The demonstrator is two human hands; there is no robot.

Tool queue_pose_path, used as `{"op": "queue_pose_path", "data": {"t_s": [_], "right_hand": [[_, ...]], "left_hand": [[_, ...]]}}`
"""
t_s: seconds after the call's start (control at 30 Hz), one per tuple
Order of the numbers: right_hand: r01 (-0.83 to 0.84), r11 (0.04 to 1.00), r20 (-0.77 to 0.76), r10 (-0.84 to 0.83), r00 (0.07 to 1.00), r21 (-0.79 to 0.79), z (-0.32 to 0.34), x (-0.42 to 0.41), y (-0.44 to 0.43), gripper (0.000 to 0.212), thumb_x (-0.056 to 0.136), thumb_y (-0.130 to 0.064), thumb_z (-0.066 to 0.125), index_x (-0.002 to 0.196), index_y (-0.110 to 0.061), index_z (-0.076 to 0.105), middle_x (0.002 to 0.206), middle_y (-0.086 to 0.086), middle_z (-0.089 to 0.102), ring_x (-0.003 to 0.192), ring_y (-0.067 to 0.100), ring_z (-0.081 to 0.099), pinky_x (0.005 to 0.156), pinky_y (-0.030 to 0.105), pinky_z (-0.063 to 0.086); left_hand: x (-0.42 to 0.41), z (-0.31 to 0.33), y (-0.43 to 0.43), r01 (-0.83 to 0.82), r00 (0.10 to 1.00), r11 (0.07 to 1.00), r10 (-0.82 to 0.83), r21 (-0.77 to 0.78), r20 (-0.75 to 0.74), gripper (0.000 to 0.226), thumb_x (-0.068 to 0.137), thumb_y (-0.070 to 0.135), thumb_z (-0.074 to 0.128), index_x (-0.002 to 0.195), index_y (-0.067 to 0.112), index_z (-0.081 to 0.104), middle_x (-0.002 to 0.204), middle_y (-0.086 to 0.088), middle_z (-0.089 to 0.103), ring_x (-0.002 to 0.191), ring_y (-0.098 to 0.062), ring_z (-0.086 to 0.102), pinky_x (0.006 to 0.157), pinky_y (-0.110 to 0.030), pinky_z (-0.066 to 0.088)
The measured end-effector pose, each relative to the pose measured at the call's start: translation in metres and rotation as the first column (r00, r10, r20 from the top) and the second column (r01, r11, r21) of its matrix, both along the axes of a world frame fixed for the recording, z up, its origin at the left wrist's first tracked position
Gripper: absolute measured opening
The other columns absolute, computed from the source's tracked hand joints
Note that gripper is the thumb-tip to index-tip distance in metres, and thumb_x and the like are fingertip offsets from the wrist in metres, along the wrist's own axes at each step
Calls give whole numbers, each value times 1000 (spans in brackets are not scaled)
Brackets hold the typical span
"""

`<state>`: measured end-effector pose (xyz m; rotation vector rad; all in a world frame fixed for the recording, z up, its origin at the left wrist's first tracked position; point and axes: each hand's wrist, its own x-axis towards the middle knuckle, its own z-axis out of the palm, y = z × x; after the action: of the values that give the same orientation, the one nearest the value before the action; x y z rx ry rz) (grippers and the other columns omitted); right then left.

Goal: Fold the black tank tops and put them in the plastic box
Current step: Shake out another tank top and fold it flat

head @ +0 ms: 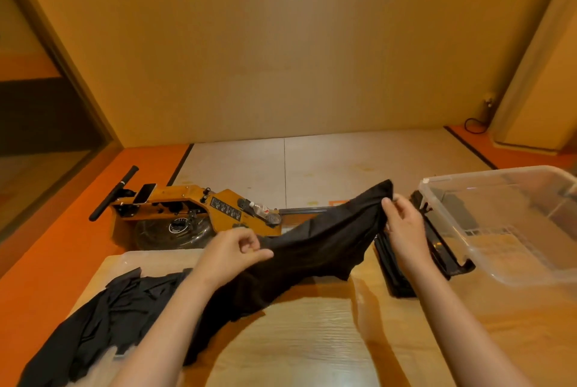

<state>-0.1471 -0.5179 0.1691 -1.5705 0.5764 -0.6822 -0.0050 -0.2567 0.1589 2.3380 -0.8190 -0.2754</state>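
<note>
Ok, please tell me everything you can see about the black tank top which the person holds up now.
The held tank top is black, thin, soft-looking cloth, wrinkled and not yet folded. It stretches slanted between both hands: the right hand pinches its upper end, the left hand pinches it near the middle. Its lower part hangs down to the wooden table, beside a pile of more black cloth.

**Matt cloth over a glossy tabletop**

A thin black cloth tank top [321, 249] looks matt, soft and creased. The pale wood-grain tabletop [312, 339] below it is smooth and glossy, catching the light. A crumpled heap of black cloth tank tops [103, 324] shows the same dull finish. The clear plastic box [499, 224] is shiny and see-through, and the orange-yellow painted metal machine [193, 208] has a faint sheen.
</note>
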Motion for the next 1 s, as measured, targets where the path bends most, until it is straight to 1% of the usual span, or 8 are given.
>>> {"op": "queue_pose_path", "data": {"t_s": [0.17, 0.27, 0.37, 0.47, 0.53, 0.7, 0.83, 1.0], "right_hand": [[-325, 946, -214, 316, 924, -9, -15, -1, 35, 15, 97, -22, 53, 95, -15, 66, 82, -1, 69, 76, 5, 66, 64, 14, 50], [-422, 903, -198, 430, 881, 85, -13, 0, 49, 7, 94, -22, 59, 98, -16, 59, 74, 9, 71, 70, 28, 69, 63, 27, 52], [-435, 896, -181, 444, 878, 91, -13, -1, 49, 13, 91, -27, 62, 97, -18, 54, 79, 25, 68, 81, 48, 64, 78, 47, 51], [-473, 874, -179, 486, 856, 110, -17, -2, 44, 12, 90, -31, 62, 93, -23, 53, 85, 35, 63, 86, 54, 60, 87, 59, 47], [-494, 858, -145, 511, 847, 139, -20, -2, 42, 11, 91, -29, 61, 96, -22, 54, 86, 31, 66, 86, 53, 61, 80, 53, 47], [-544, 823, -219, 567, 794, 161, -43, -8, 42, 31, 83, -23, 73, 107, -19, 53, 82, -2, 62, 79, 12, 60, 73, 22, 49], [-530, 842, -410, 520, 749, 100, -84, -14, 43, 37, 77, -27, 78, 106, -28, 55, 96, 2, 65, 81, 11, 64, 70, 25, 54], [-525, 849, -538, 419, 731, -51, -130, -21, 39, 17, 82, -23, 72, 97, -23, 62, 91, -6, 66, 85, 5, 62, 78, 30, 55]], "left_hand": [[-33, -15, -35, 83, 970, 977, -125, -197, -208, 58, 73, 43, 79, 123, 39, 50, 120, 22, 54, 104, 5, 54, 88, -22, 48], [-43, -3, -54, 152, 955, 952, -211, -267, -208, 72, 78, 35, 77, 138, 45, 39, 136, 28, 44, 124, 10, 42, 102, -20, 38], [-46, 4, -61, 234, 935, 935, -291, -268, -202, 51, 85, 27, 72, 130, 41, 52, 125, 26, 55, 120, 8, 47, 104, -24, 39], [-46, 11, -61, 234, 937, 934, -291, -269, -194, 26, 86, 21, 70, 109, 32, 66, 102, 20, 64, 97, 2, 58, 89, -27, 50], [-44, 15, -61, 220, 940, 938, -277, -269, -196, 15, 85, 20, 72, 98, 28, 69, 91, 12, 66, 80, -4, 58, 79, -31, 51], [-42, 25, -60, 192, 953, 938, -248, -288, -172, 5, 83, 19, 74, 87, 20, 71, 85, 3, 67, 71, -1, 55, 69, -19, 46], [-43, 40, -59, 161, 968, 935, -212, -317, -136, 3, 85, 13, 70, 88, 14, 70, 82, 8, 65, 71, 6, 57, 68, -11, 45], [-32, 56, -46, 92, 978, 939, -148, -332, -147, 5, 86, 13, 70, 86, 17, 69, 82, 2, 67, 78, -15, 64, 69, -26, 55]]}}
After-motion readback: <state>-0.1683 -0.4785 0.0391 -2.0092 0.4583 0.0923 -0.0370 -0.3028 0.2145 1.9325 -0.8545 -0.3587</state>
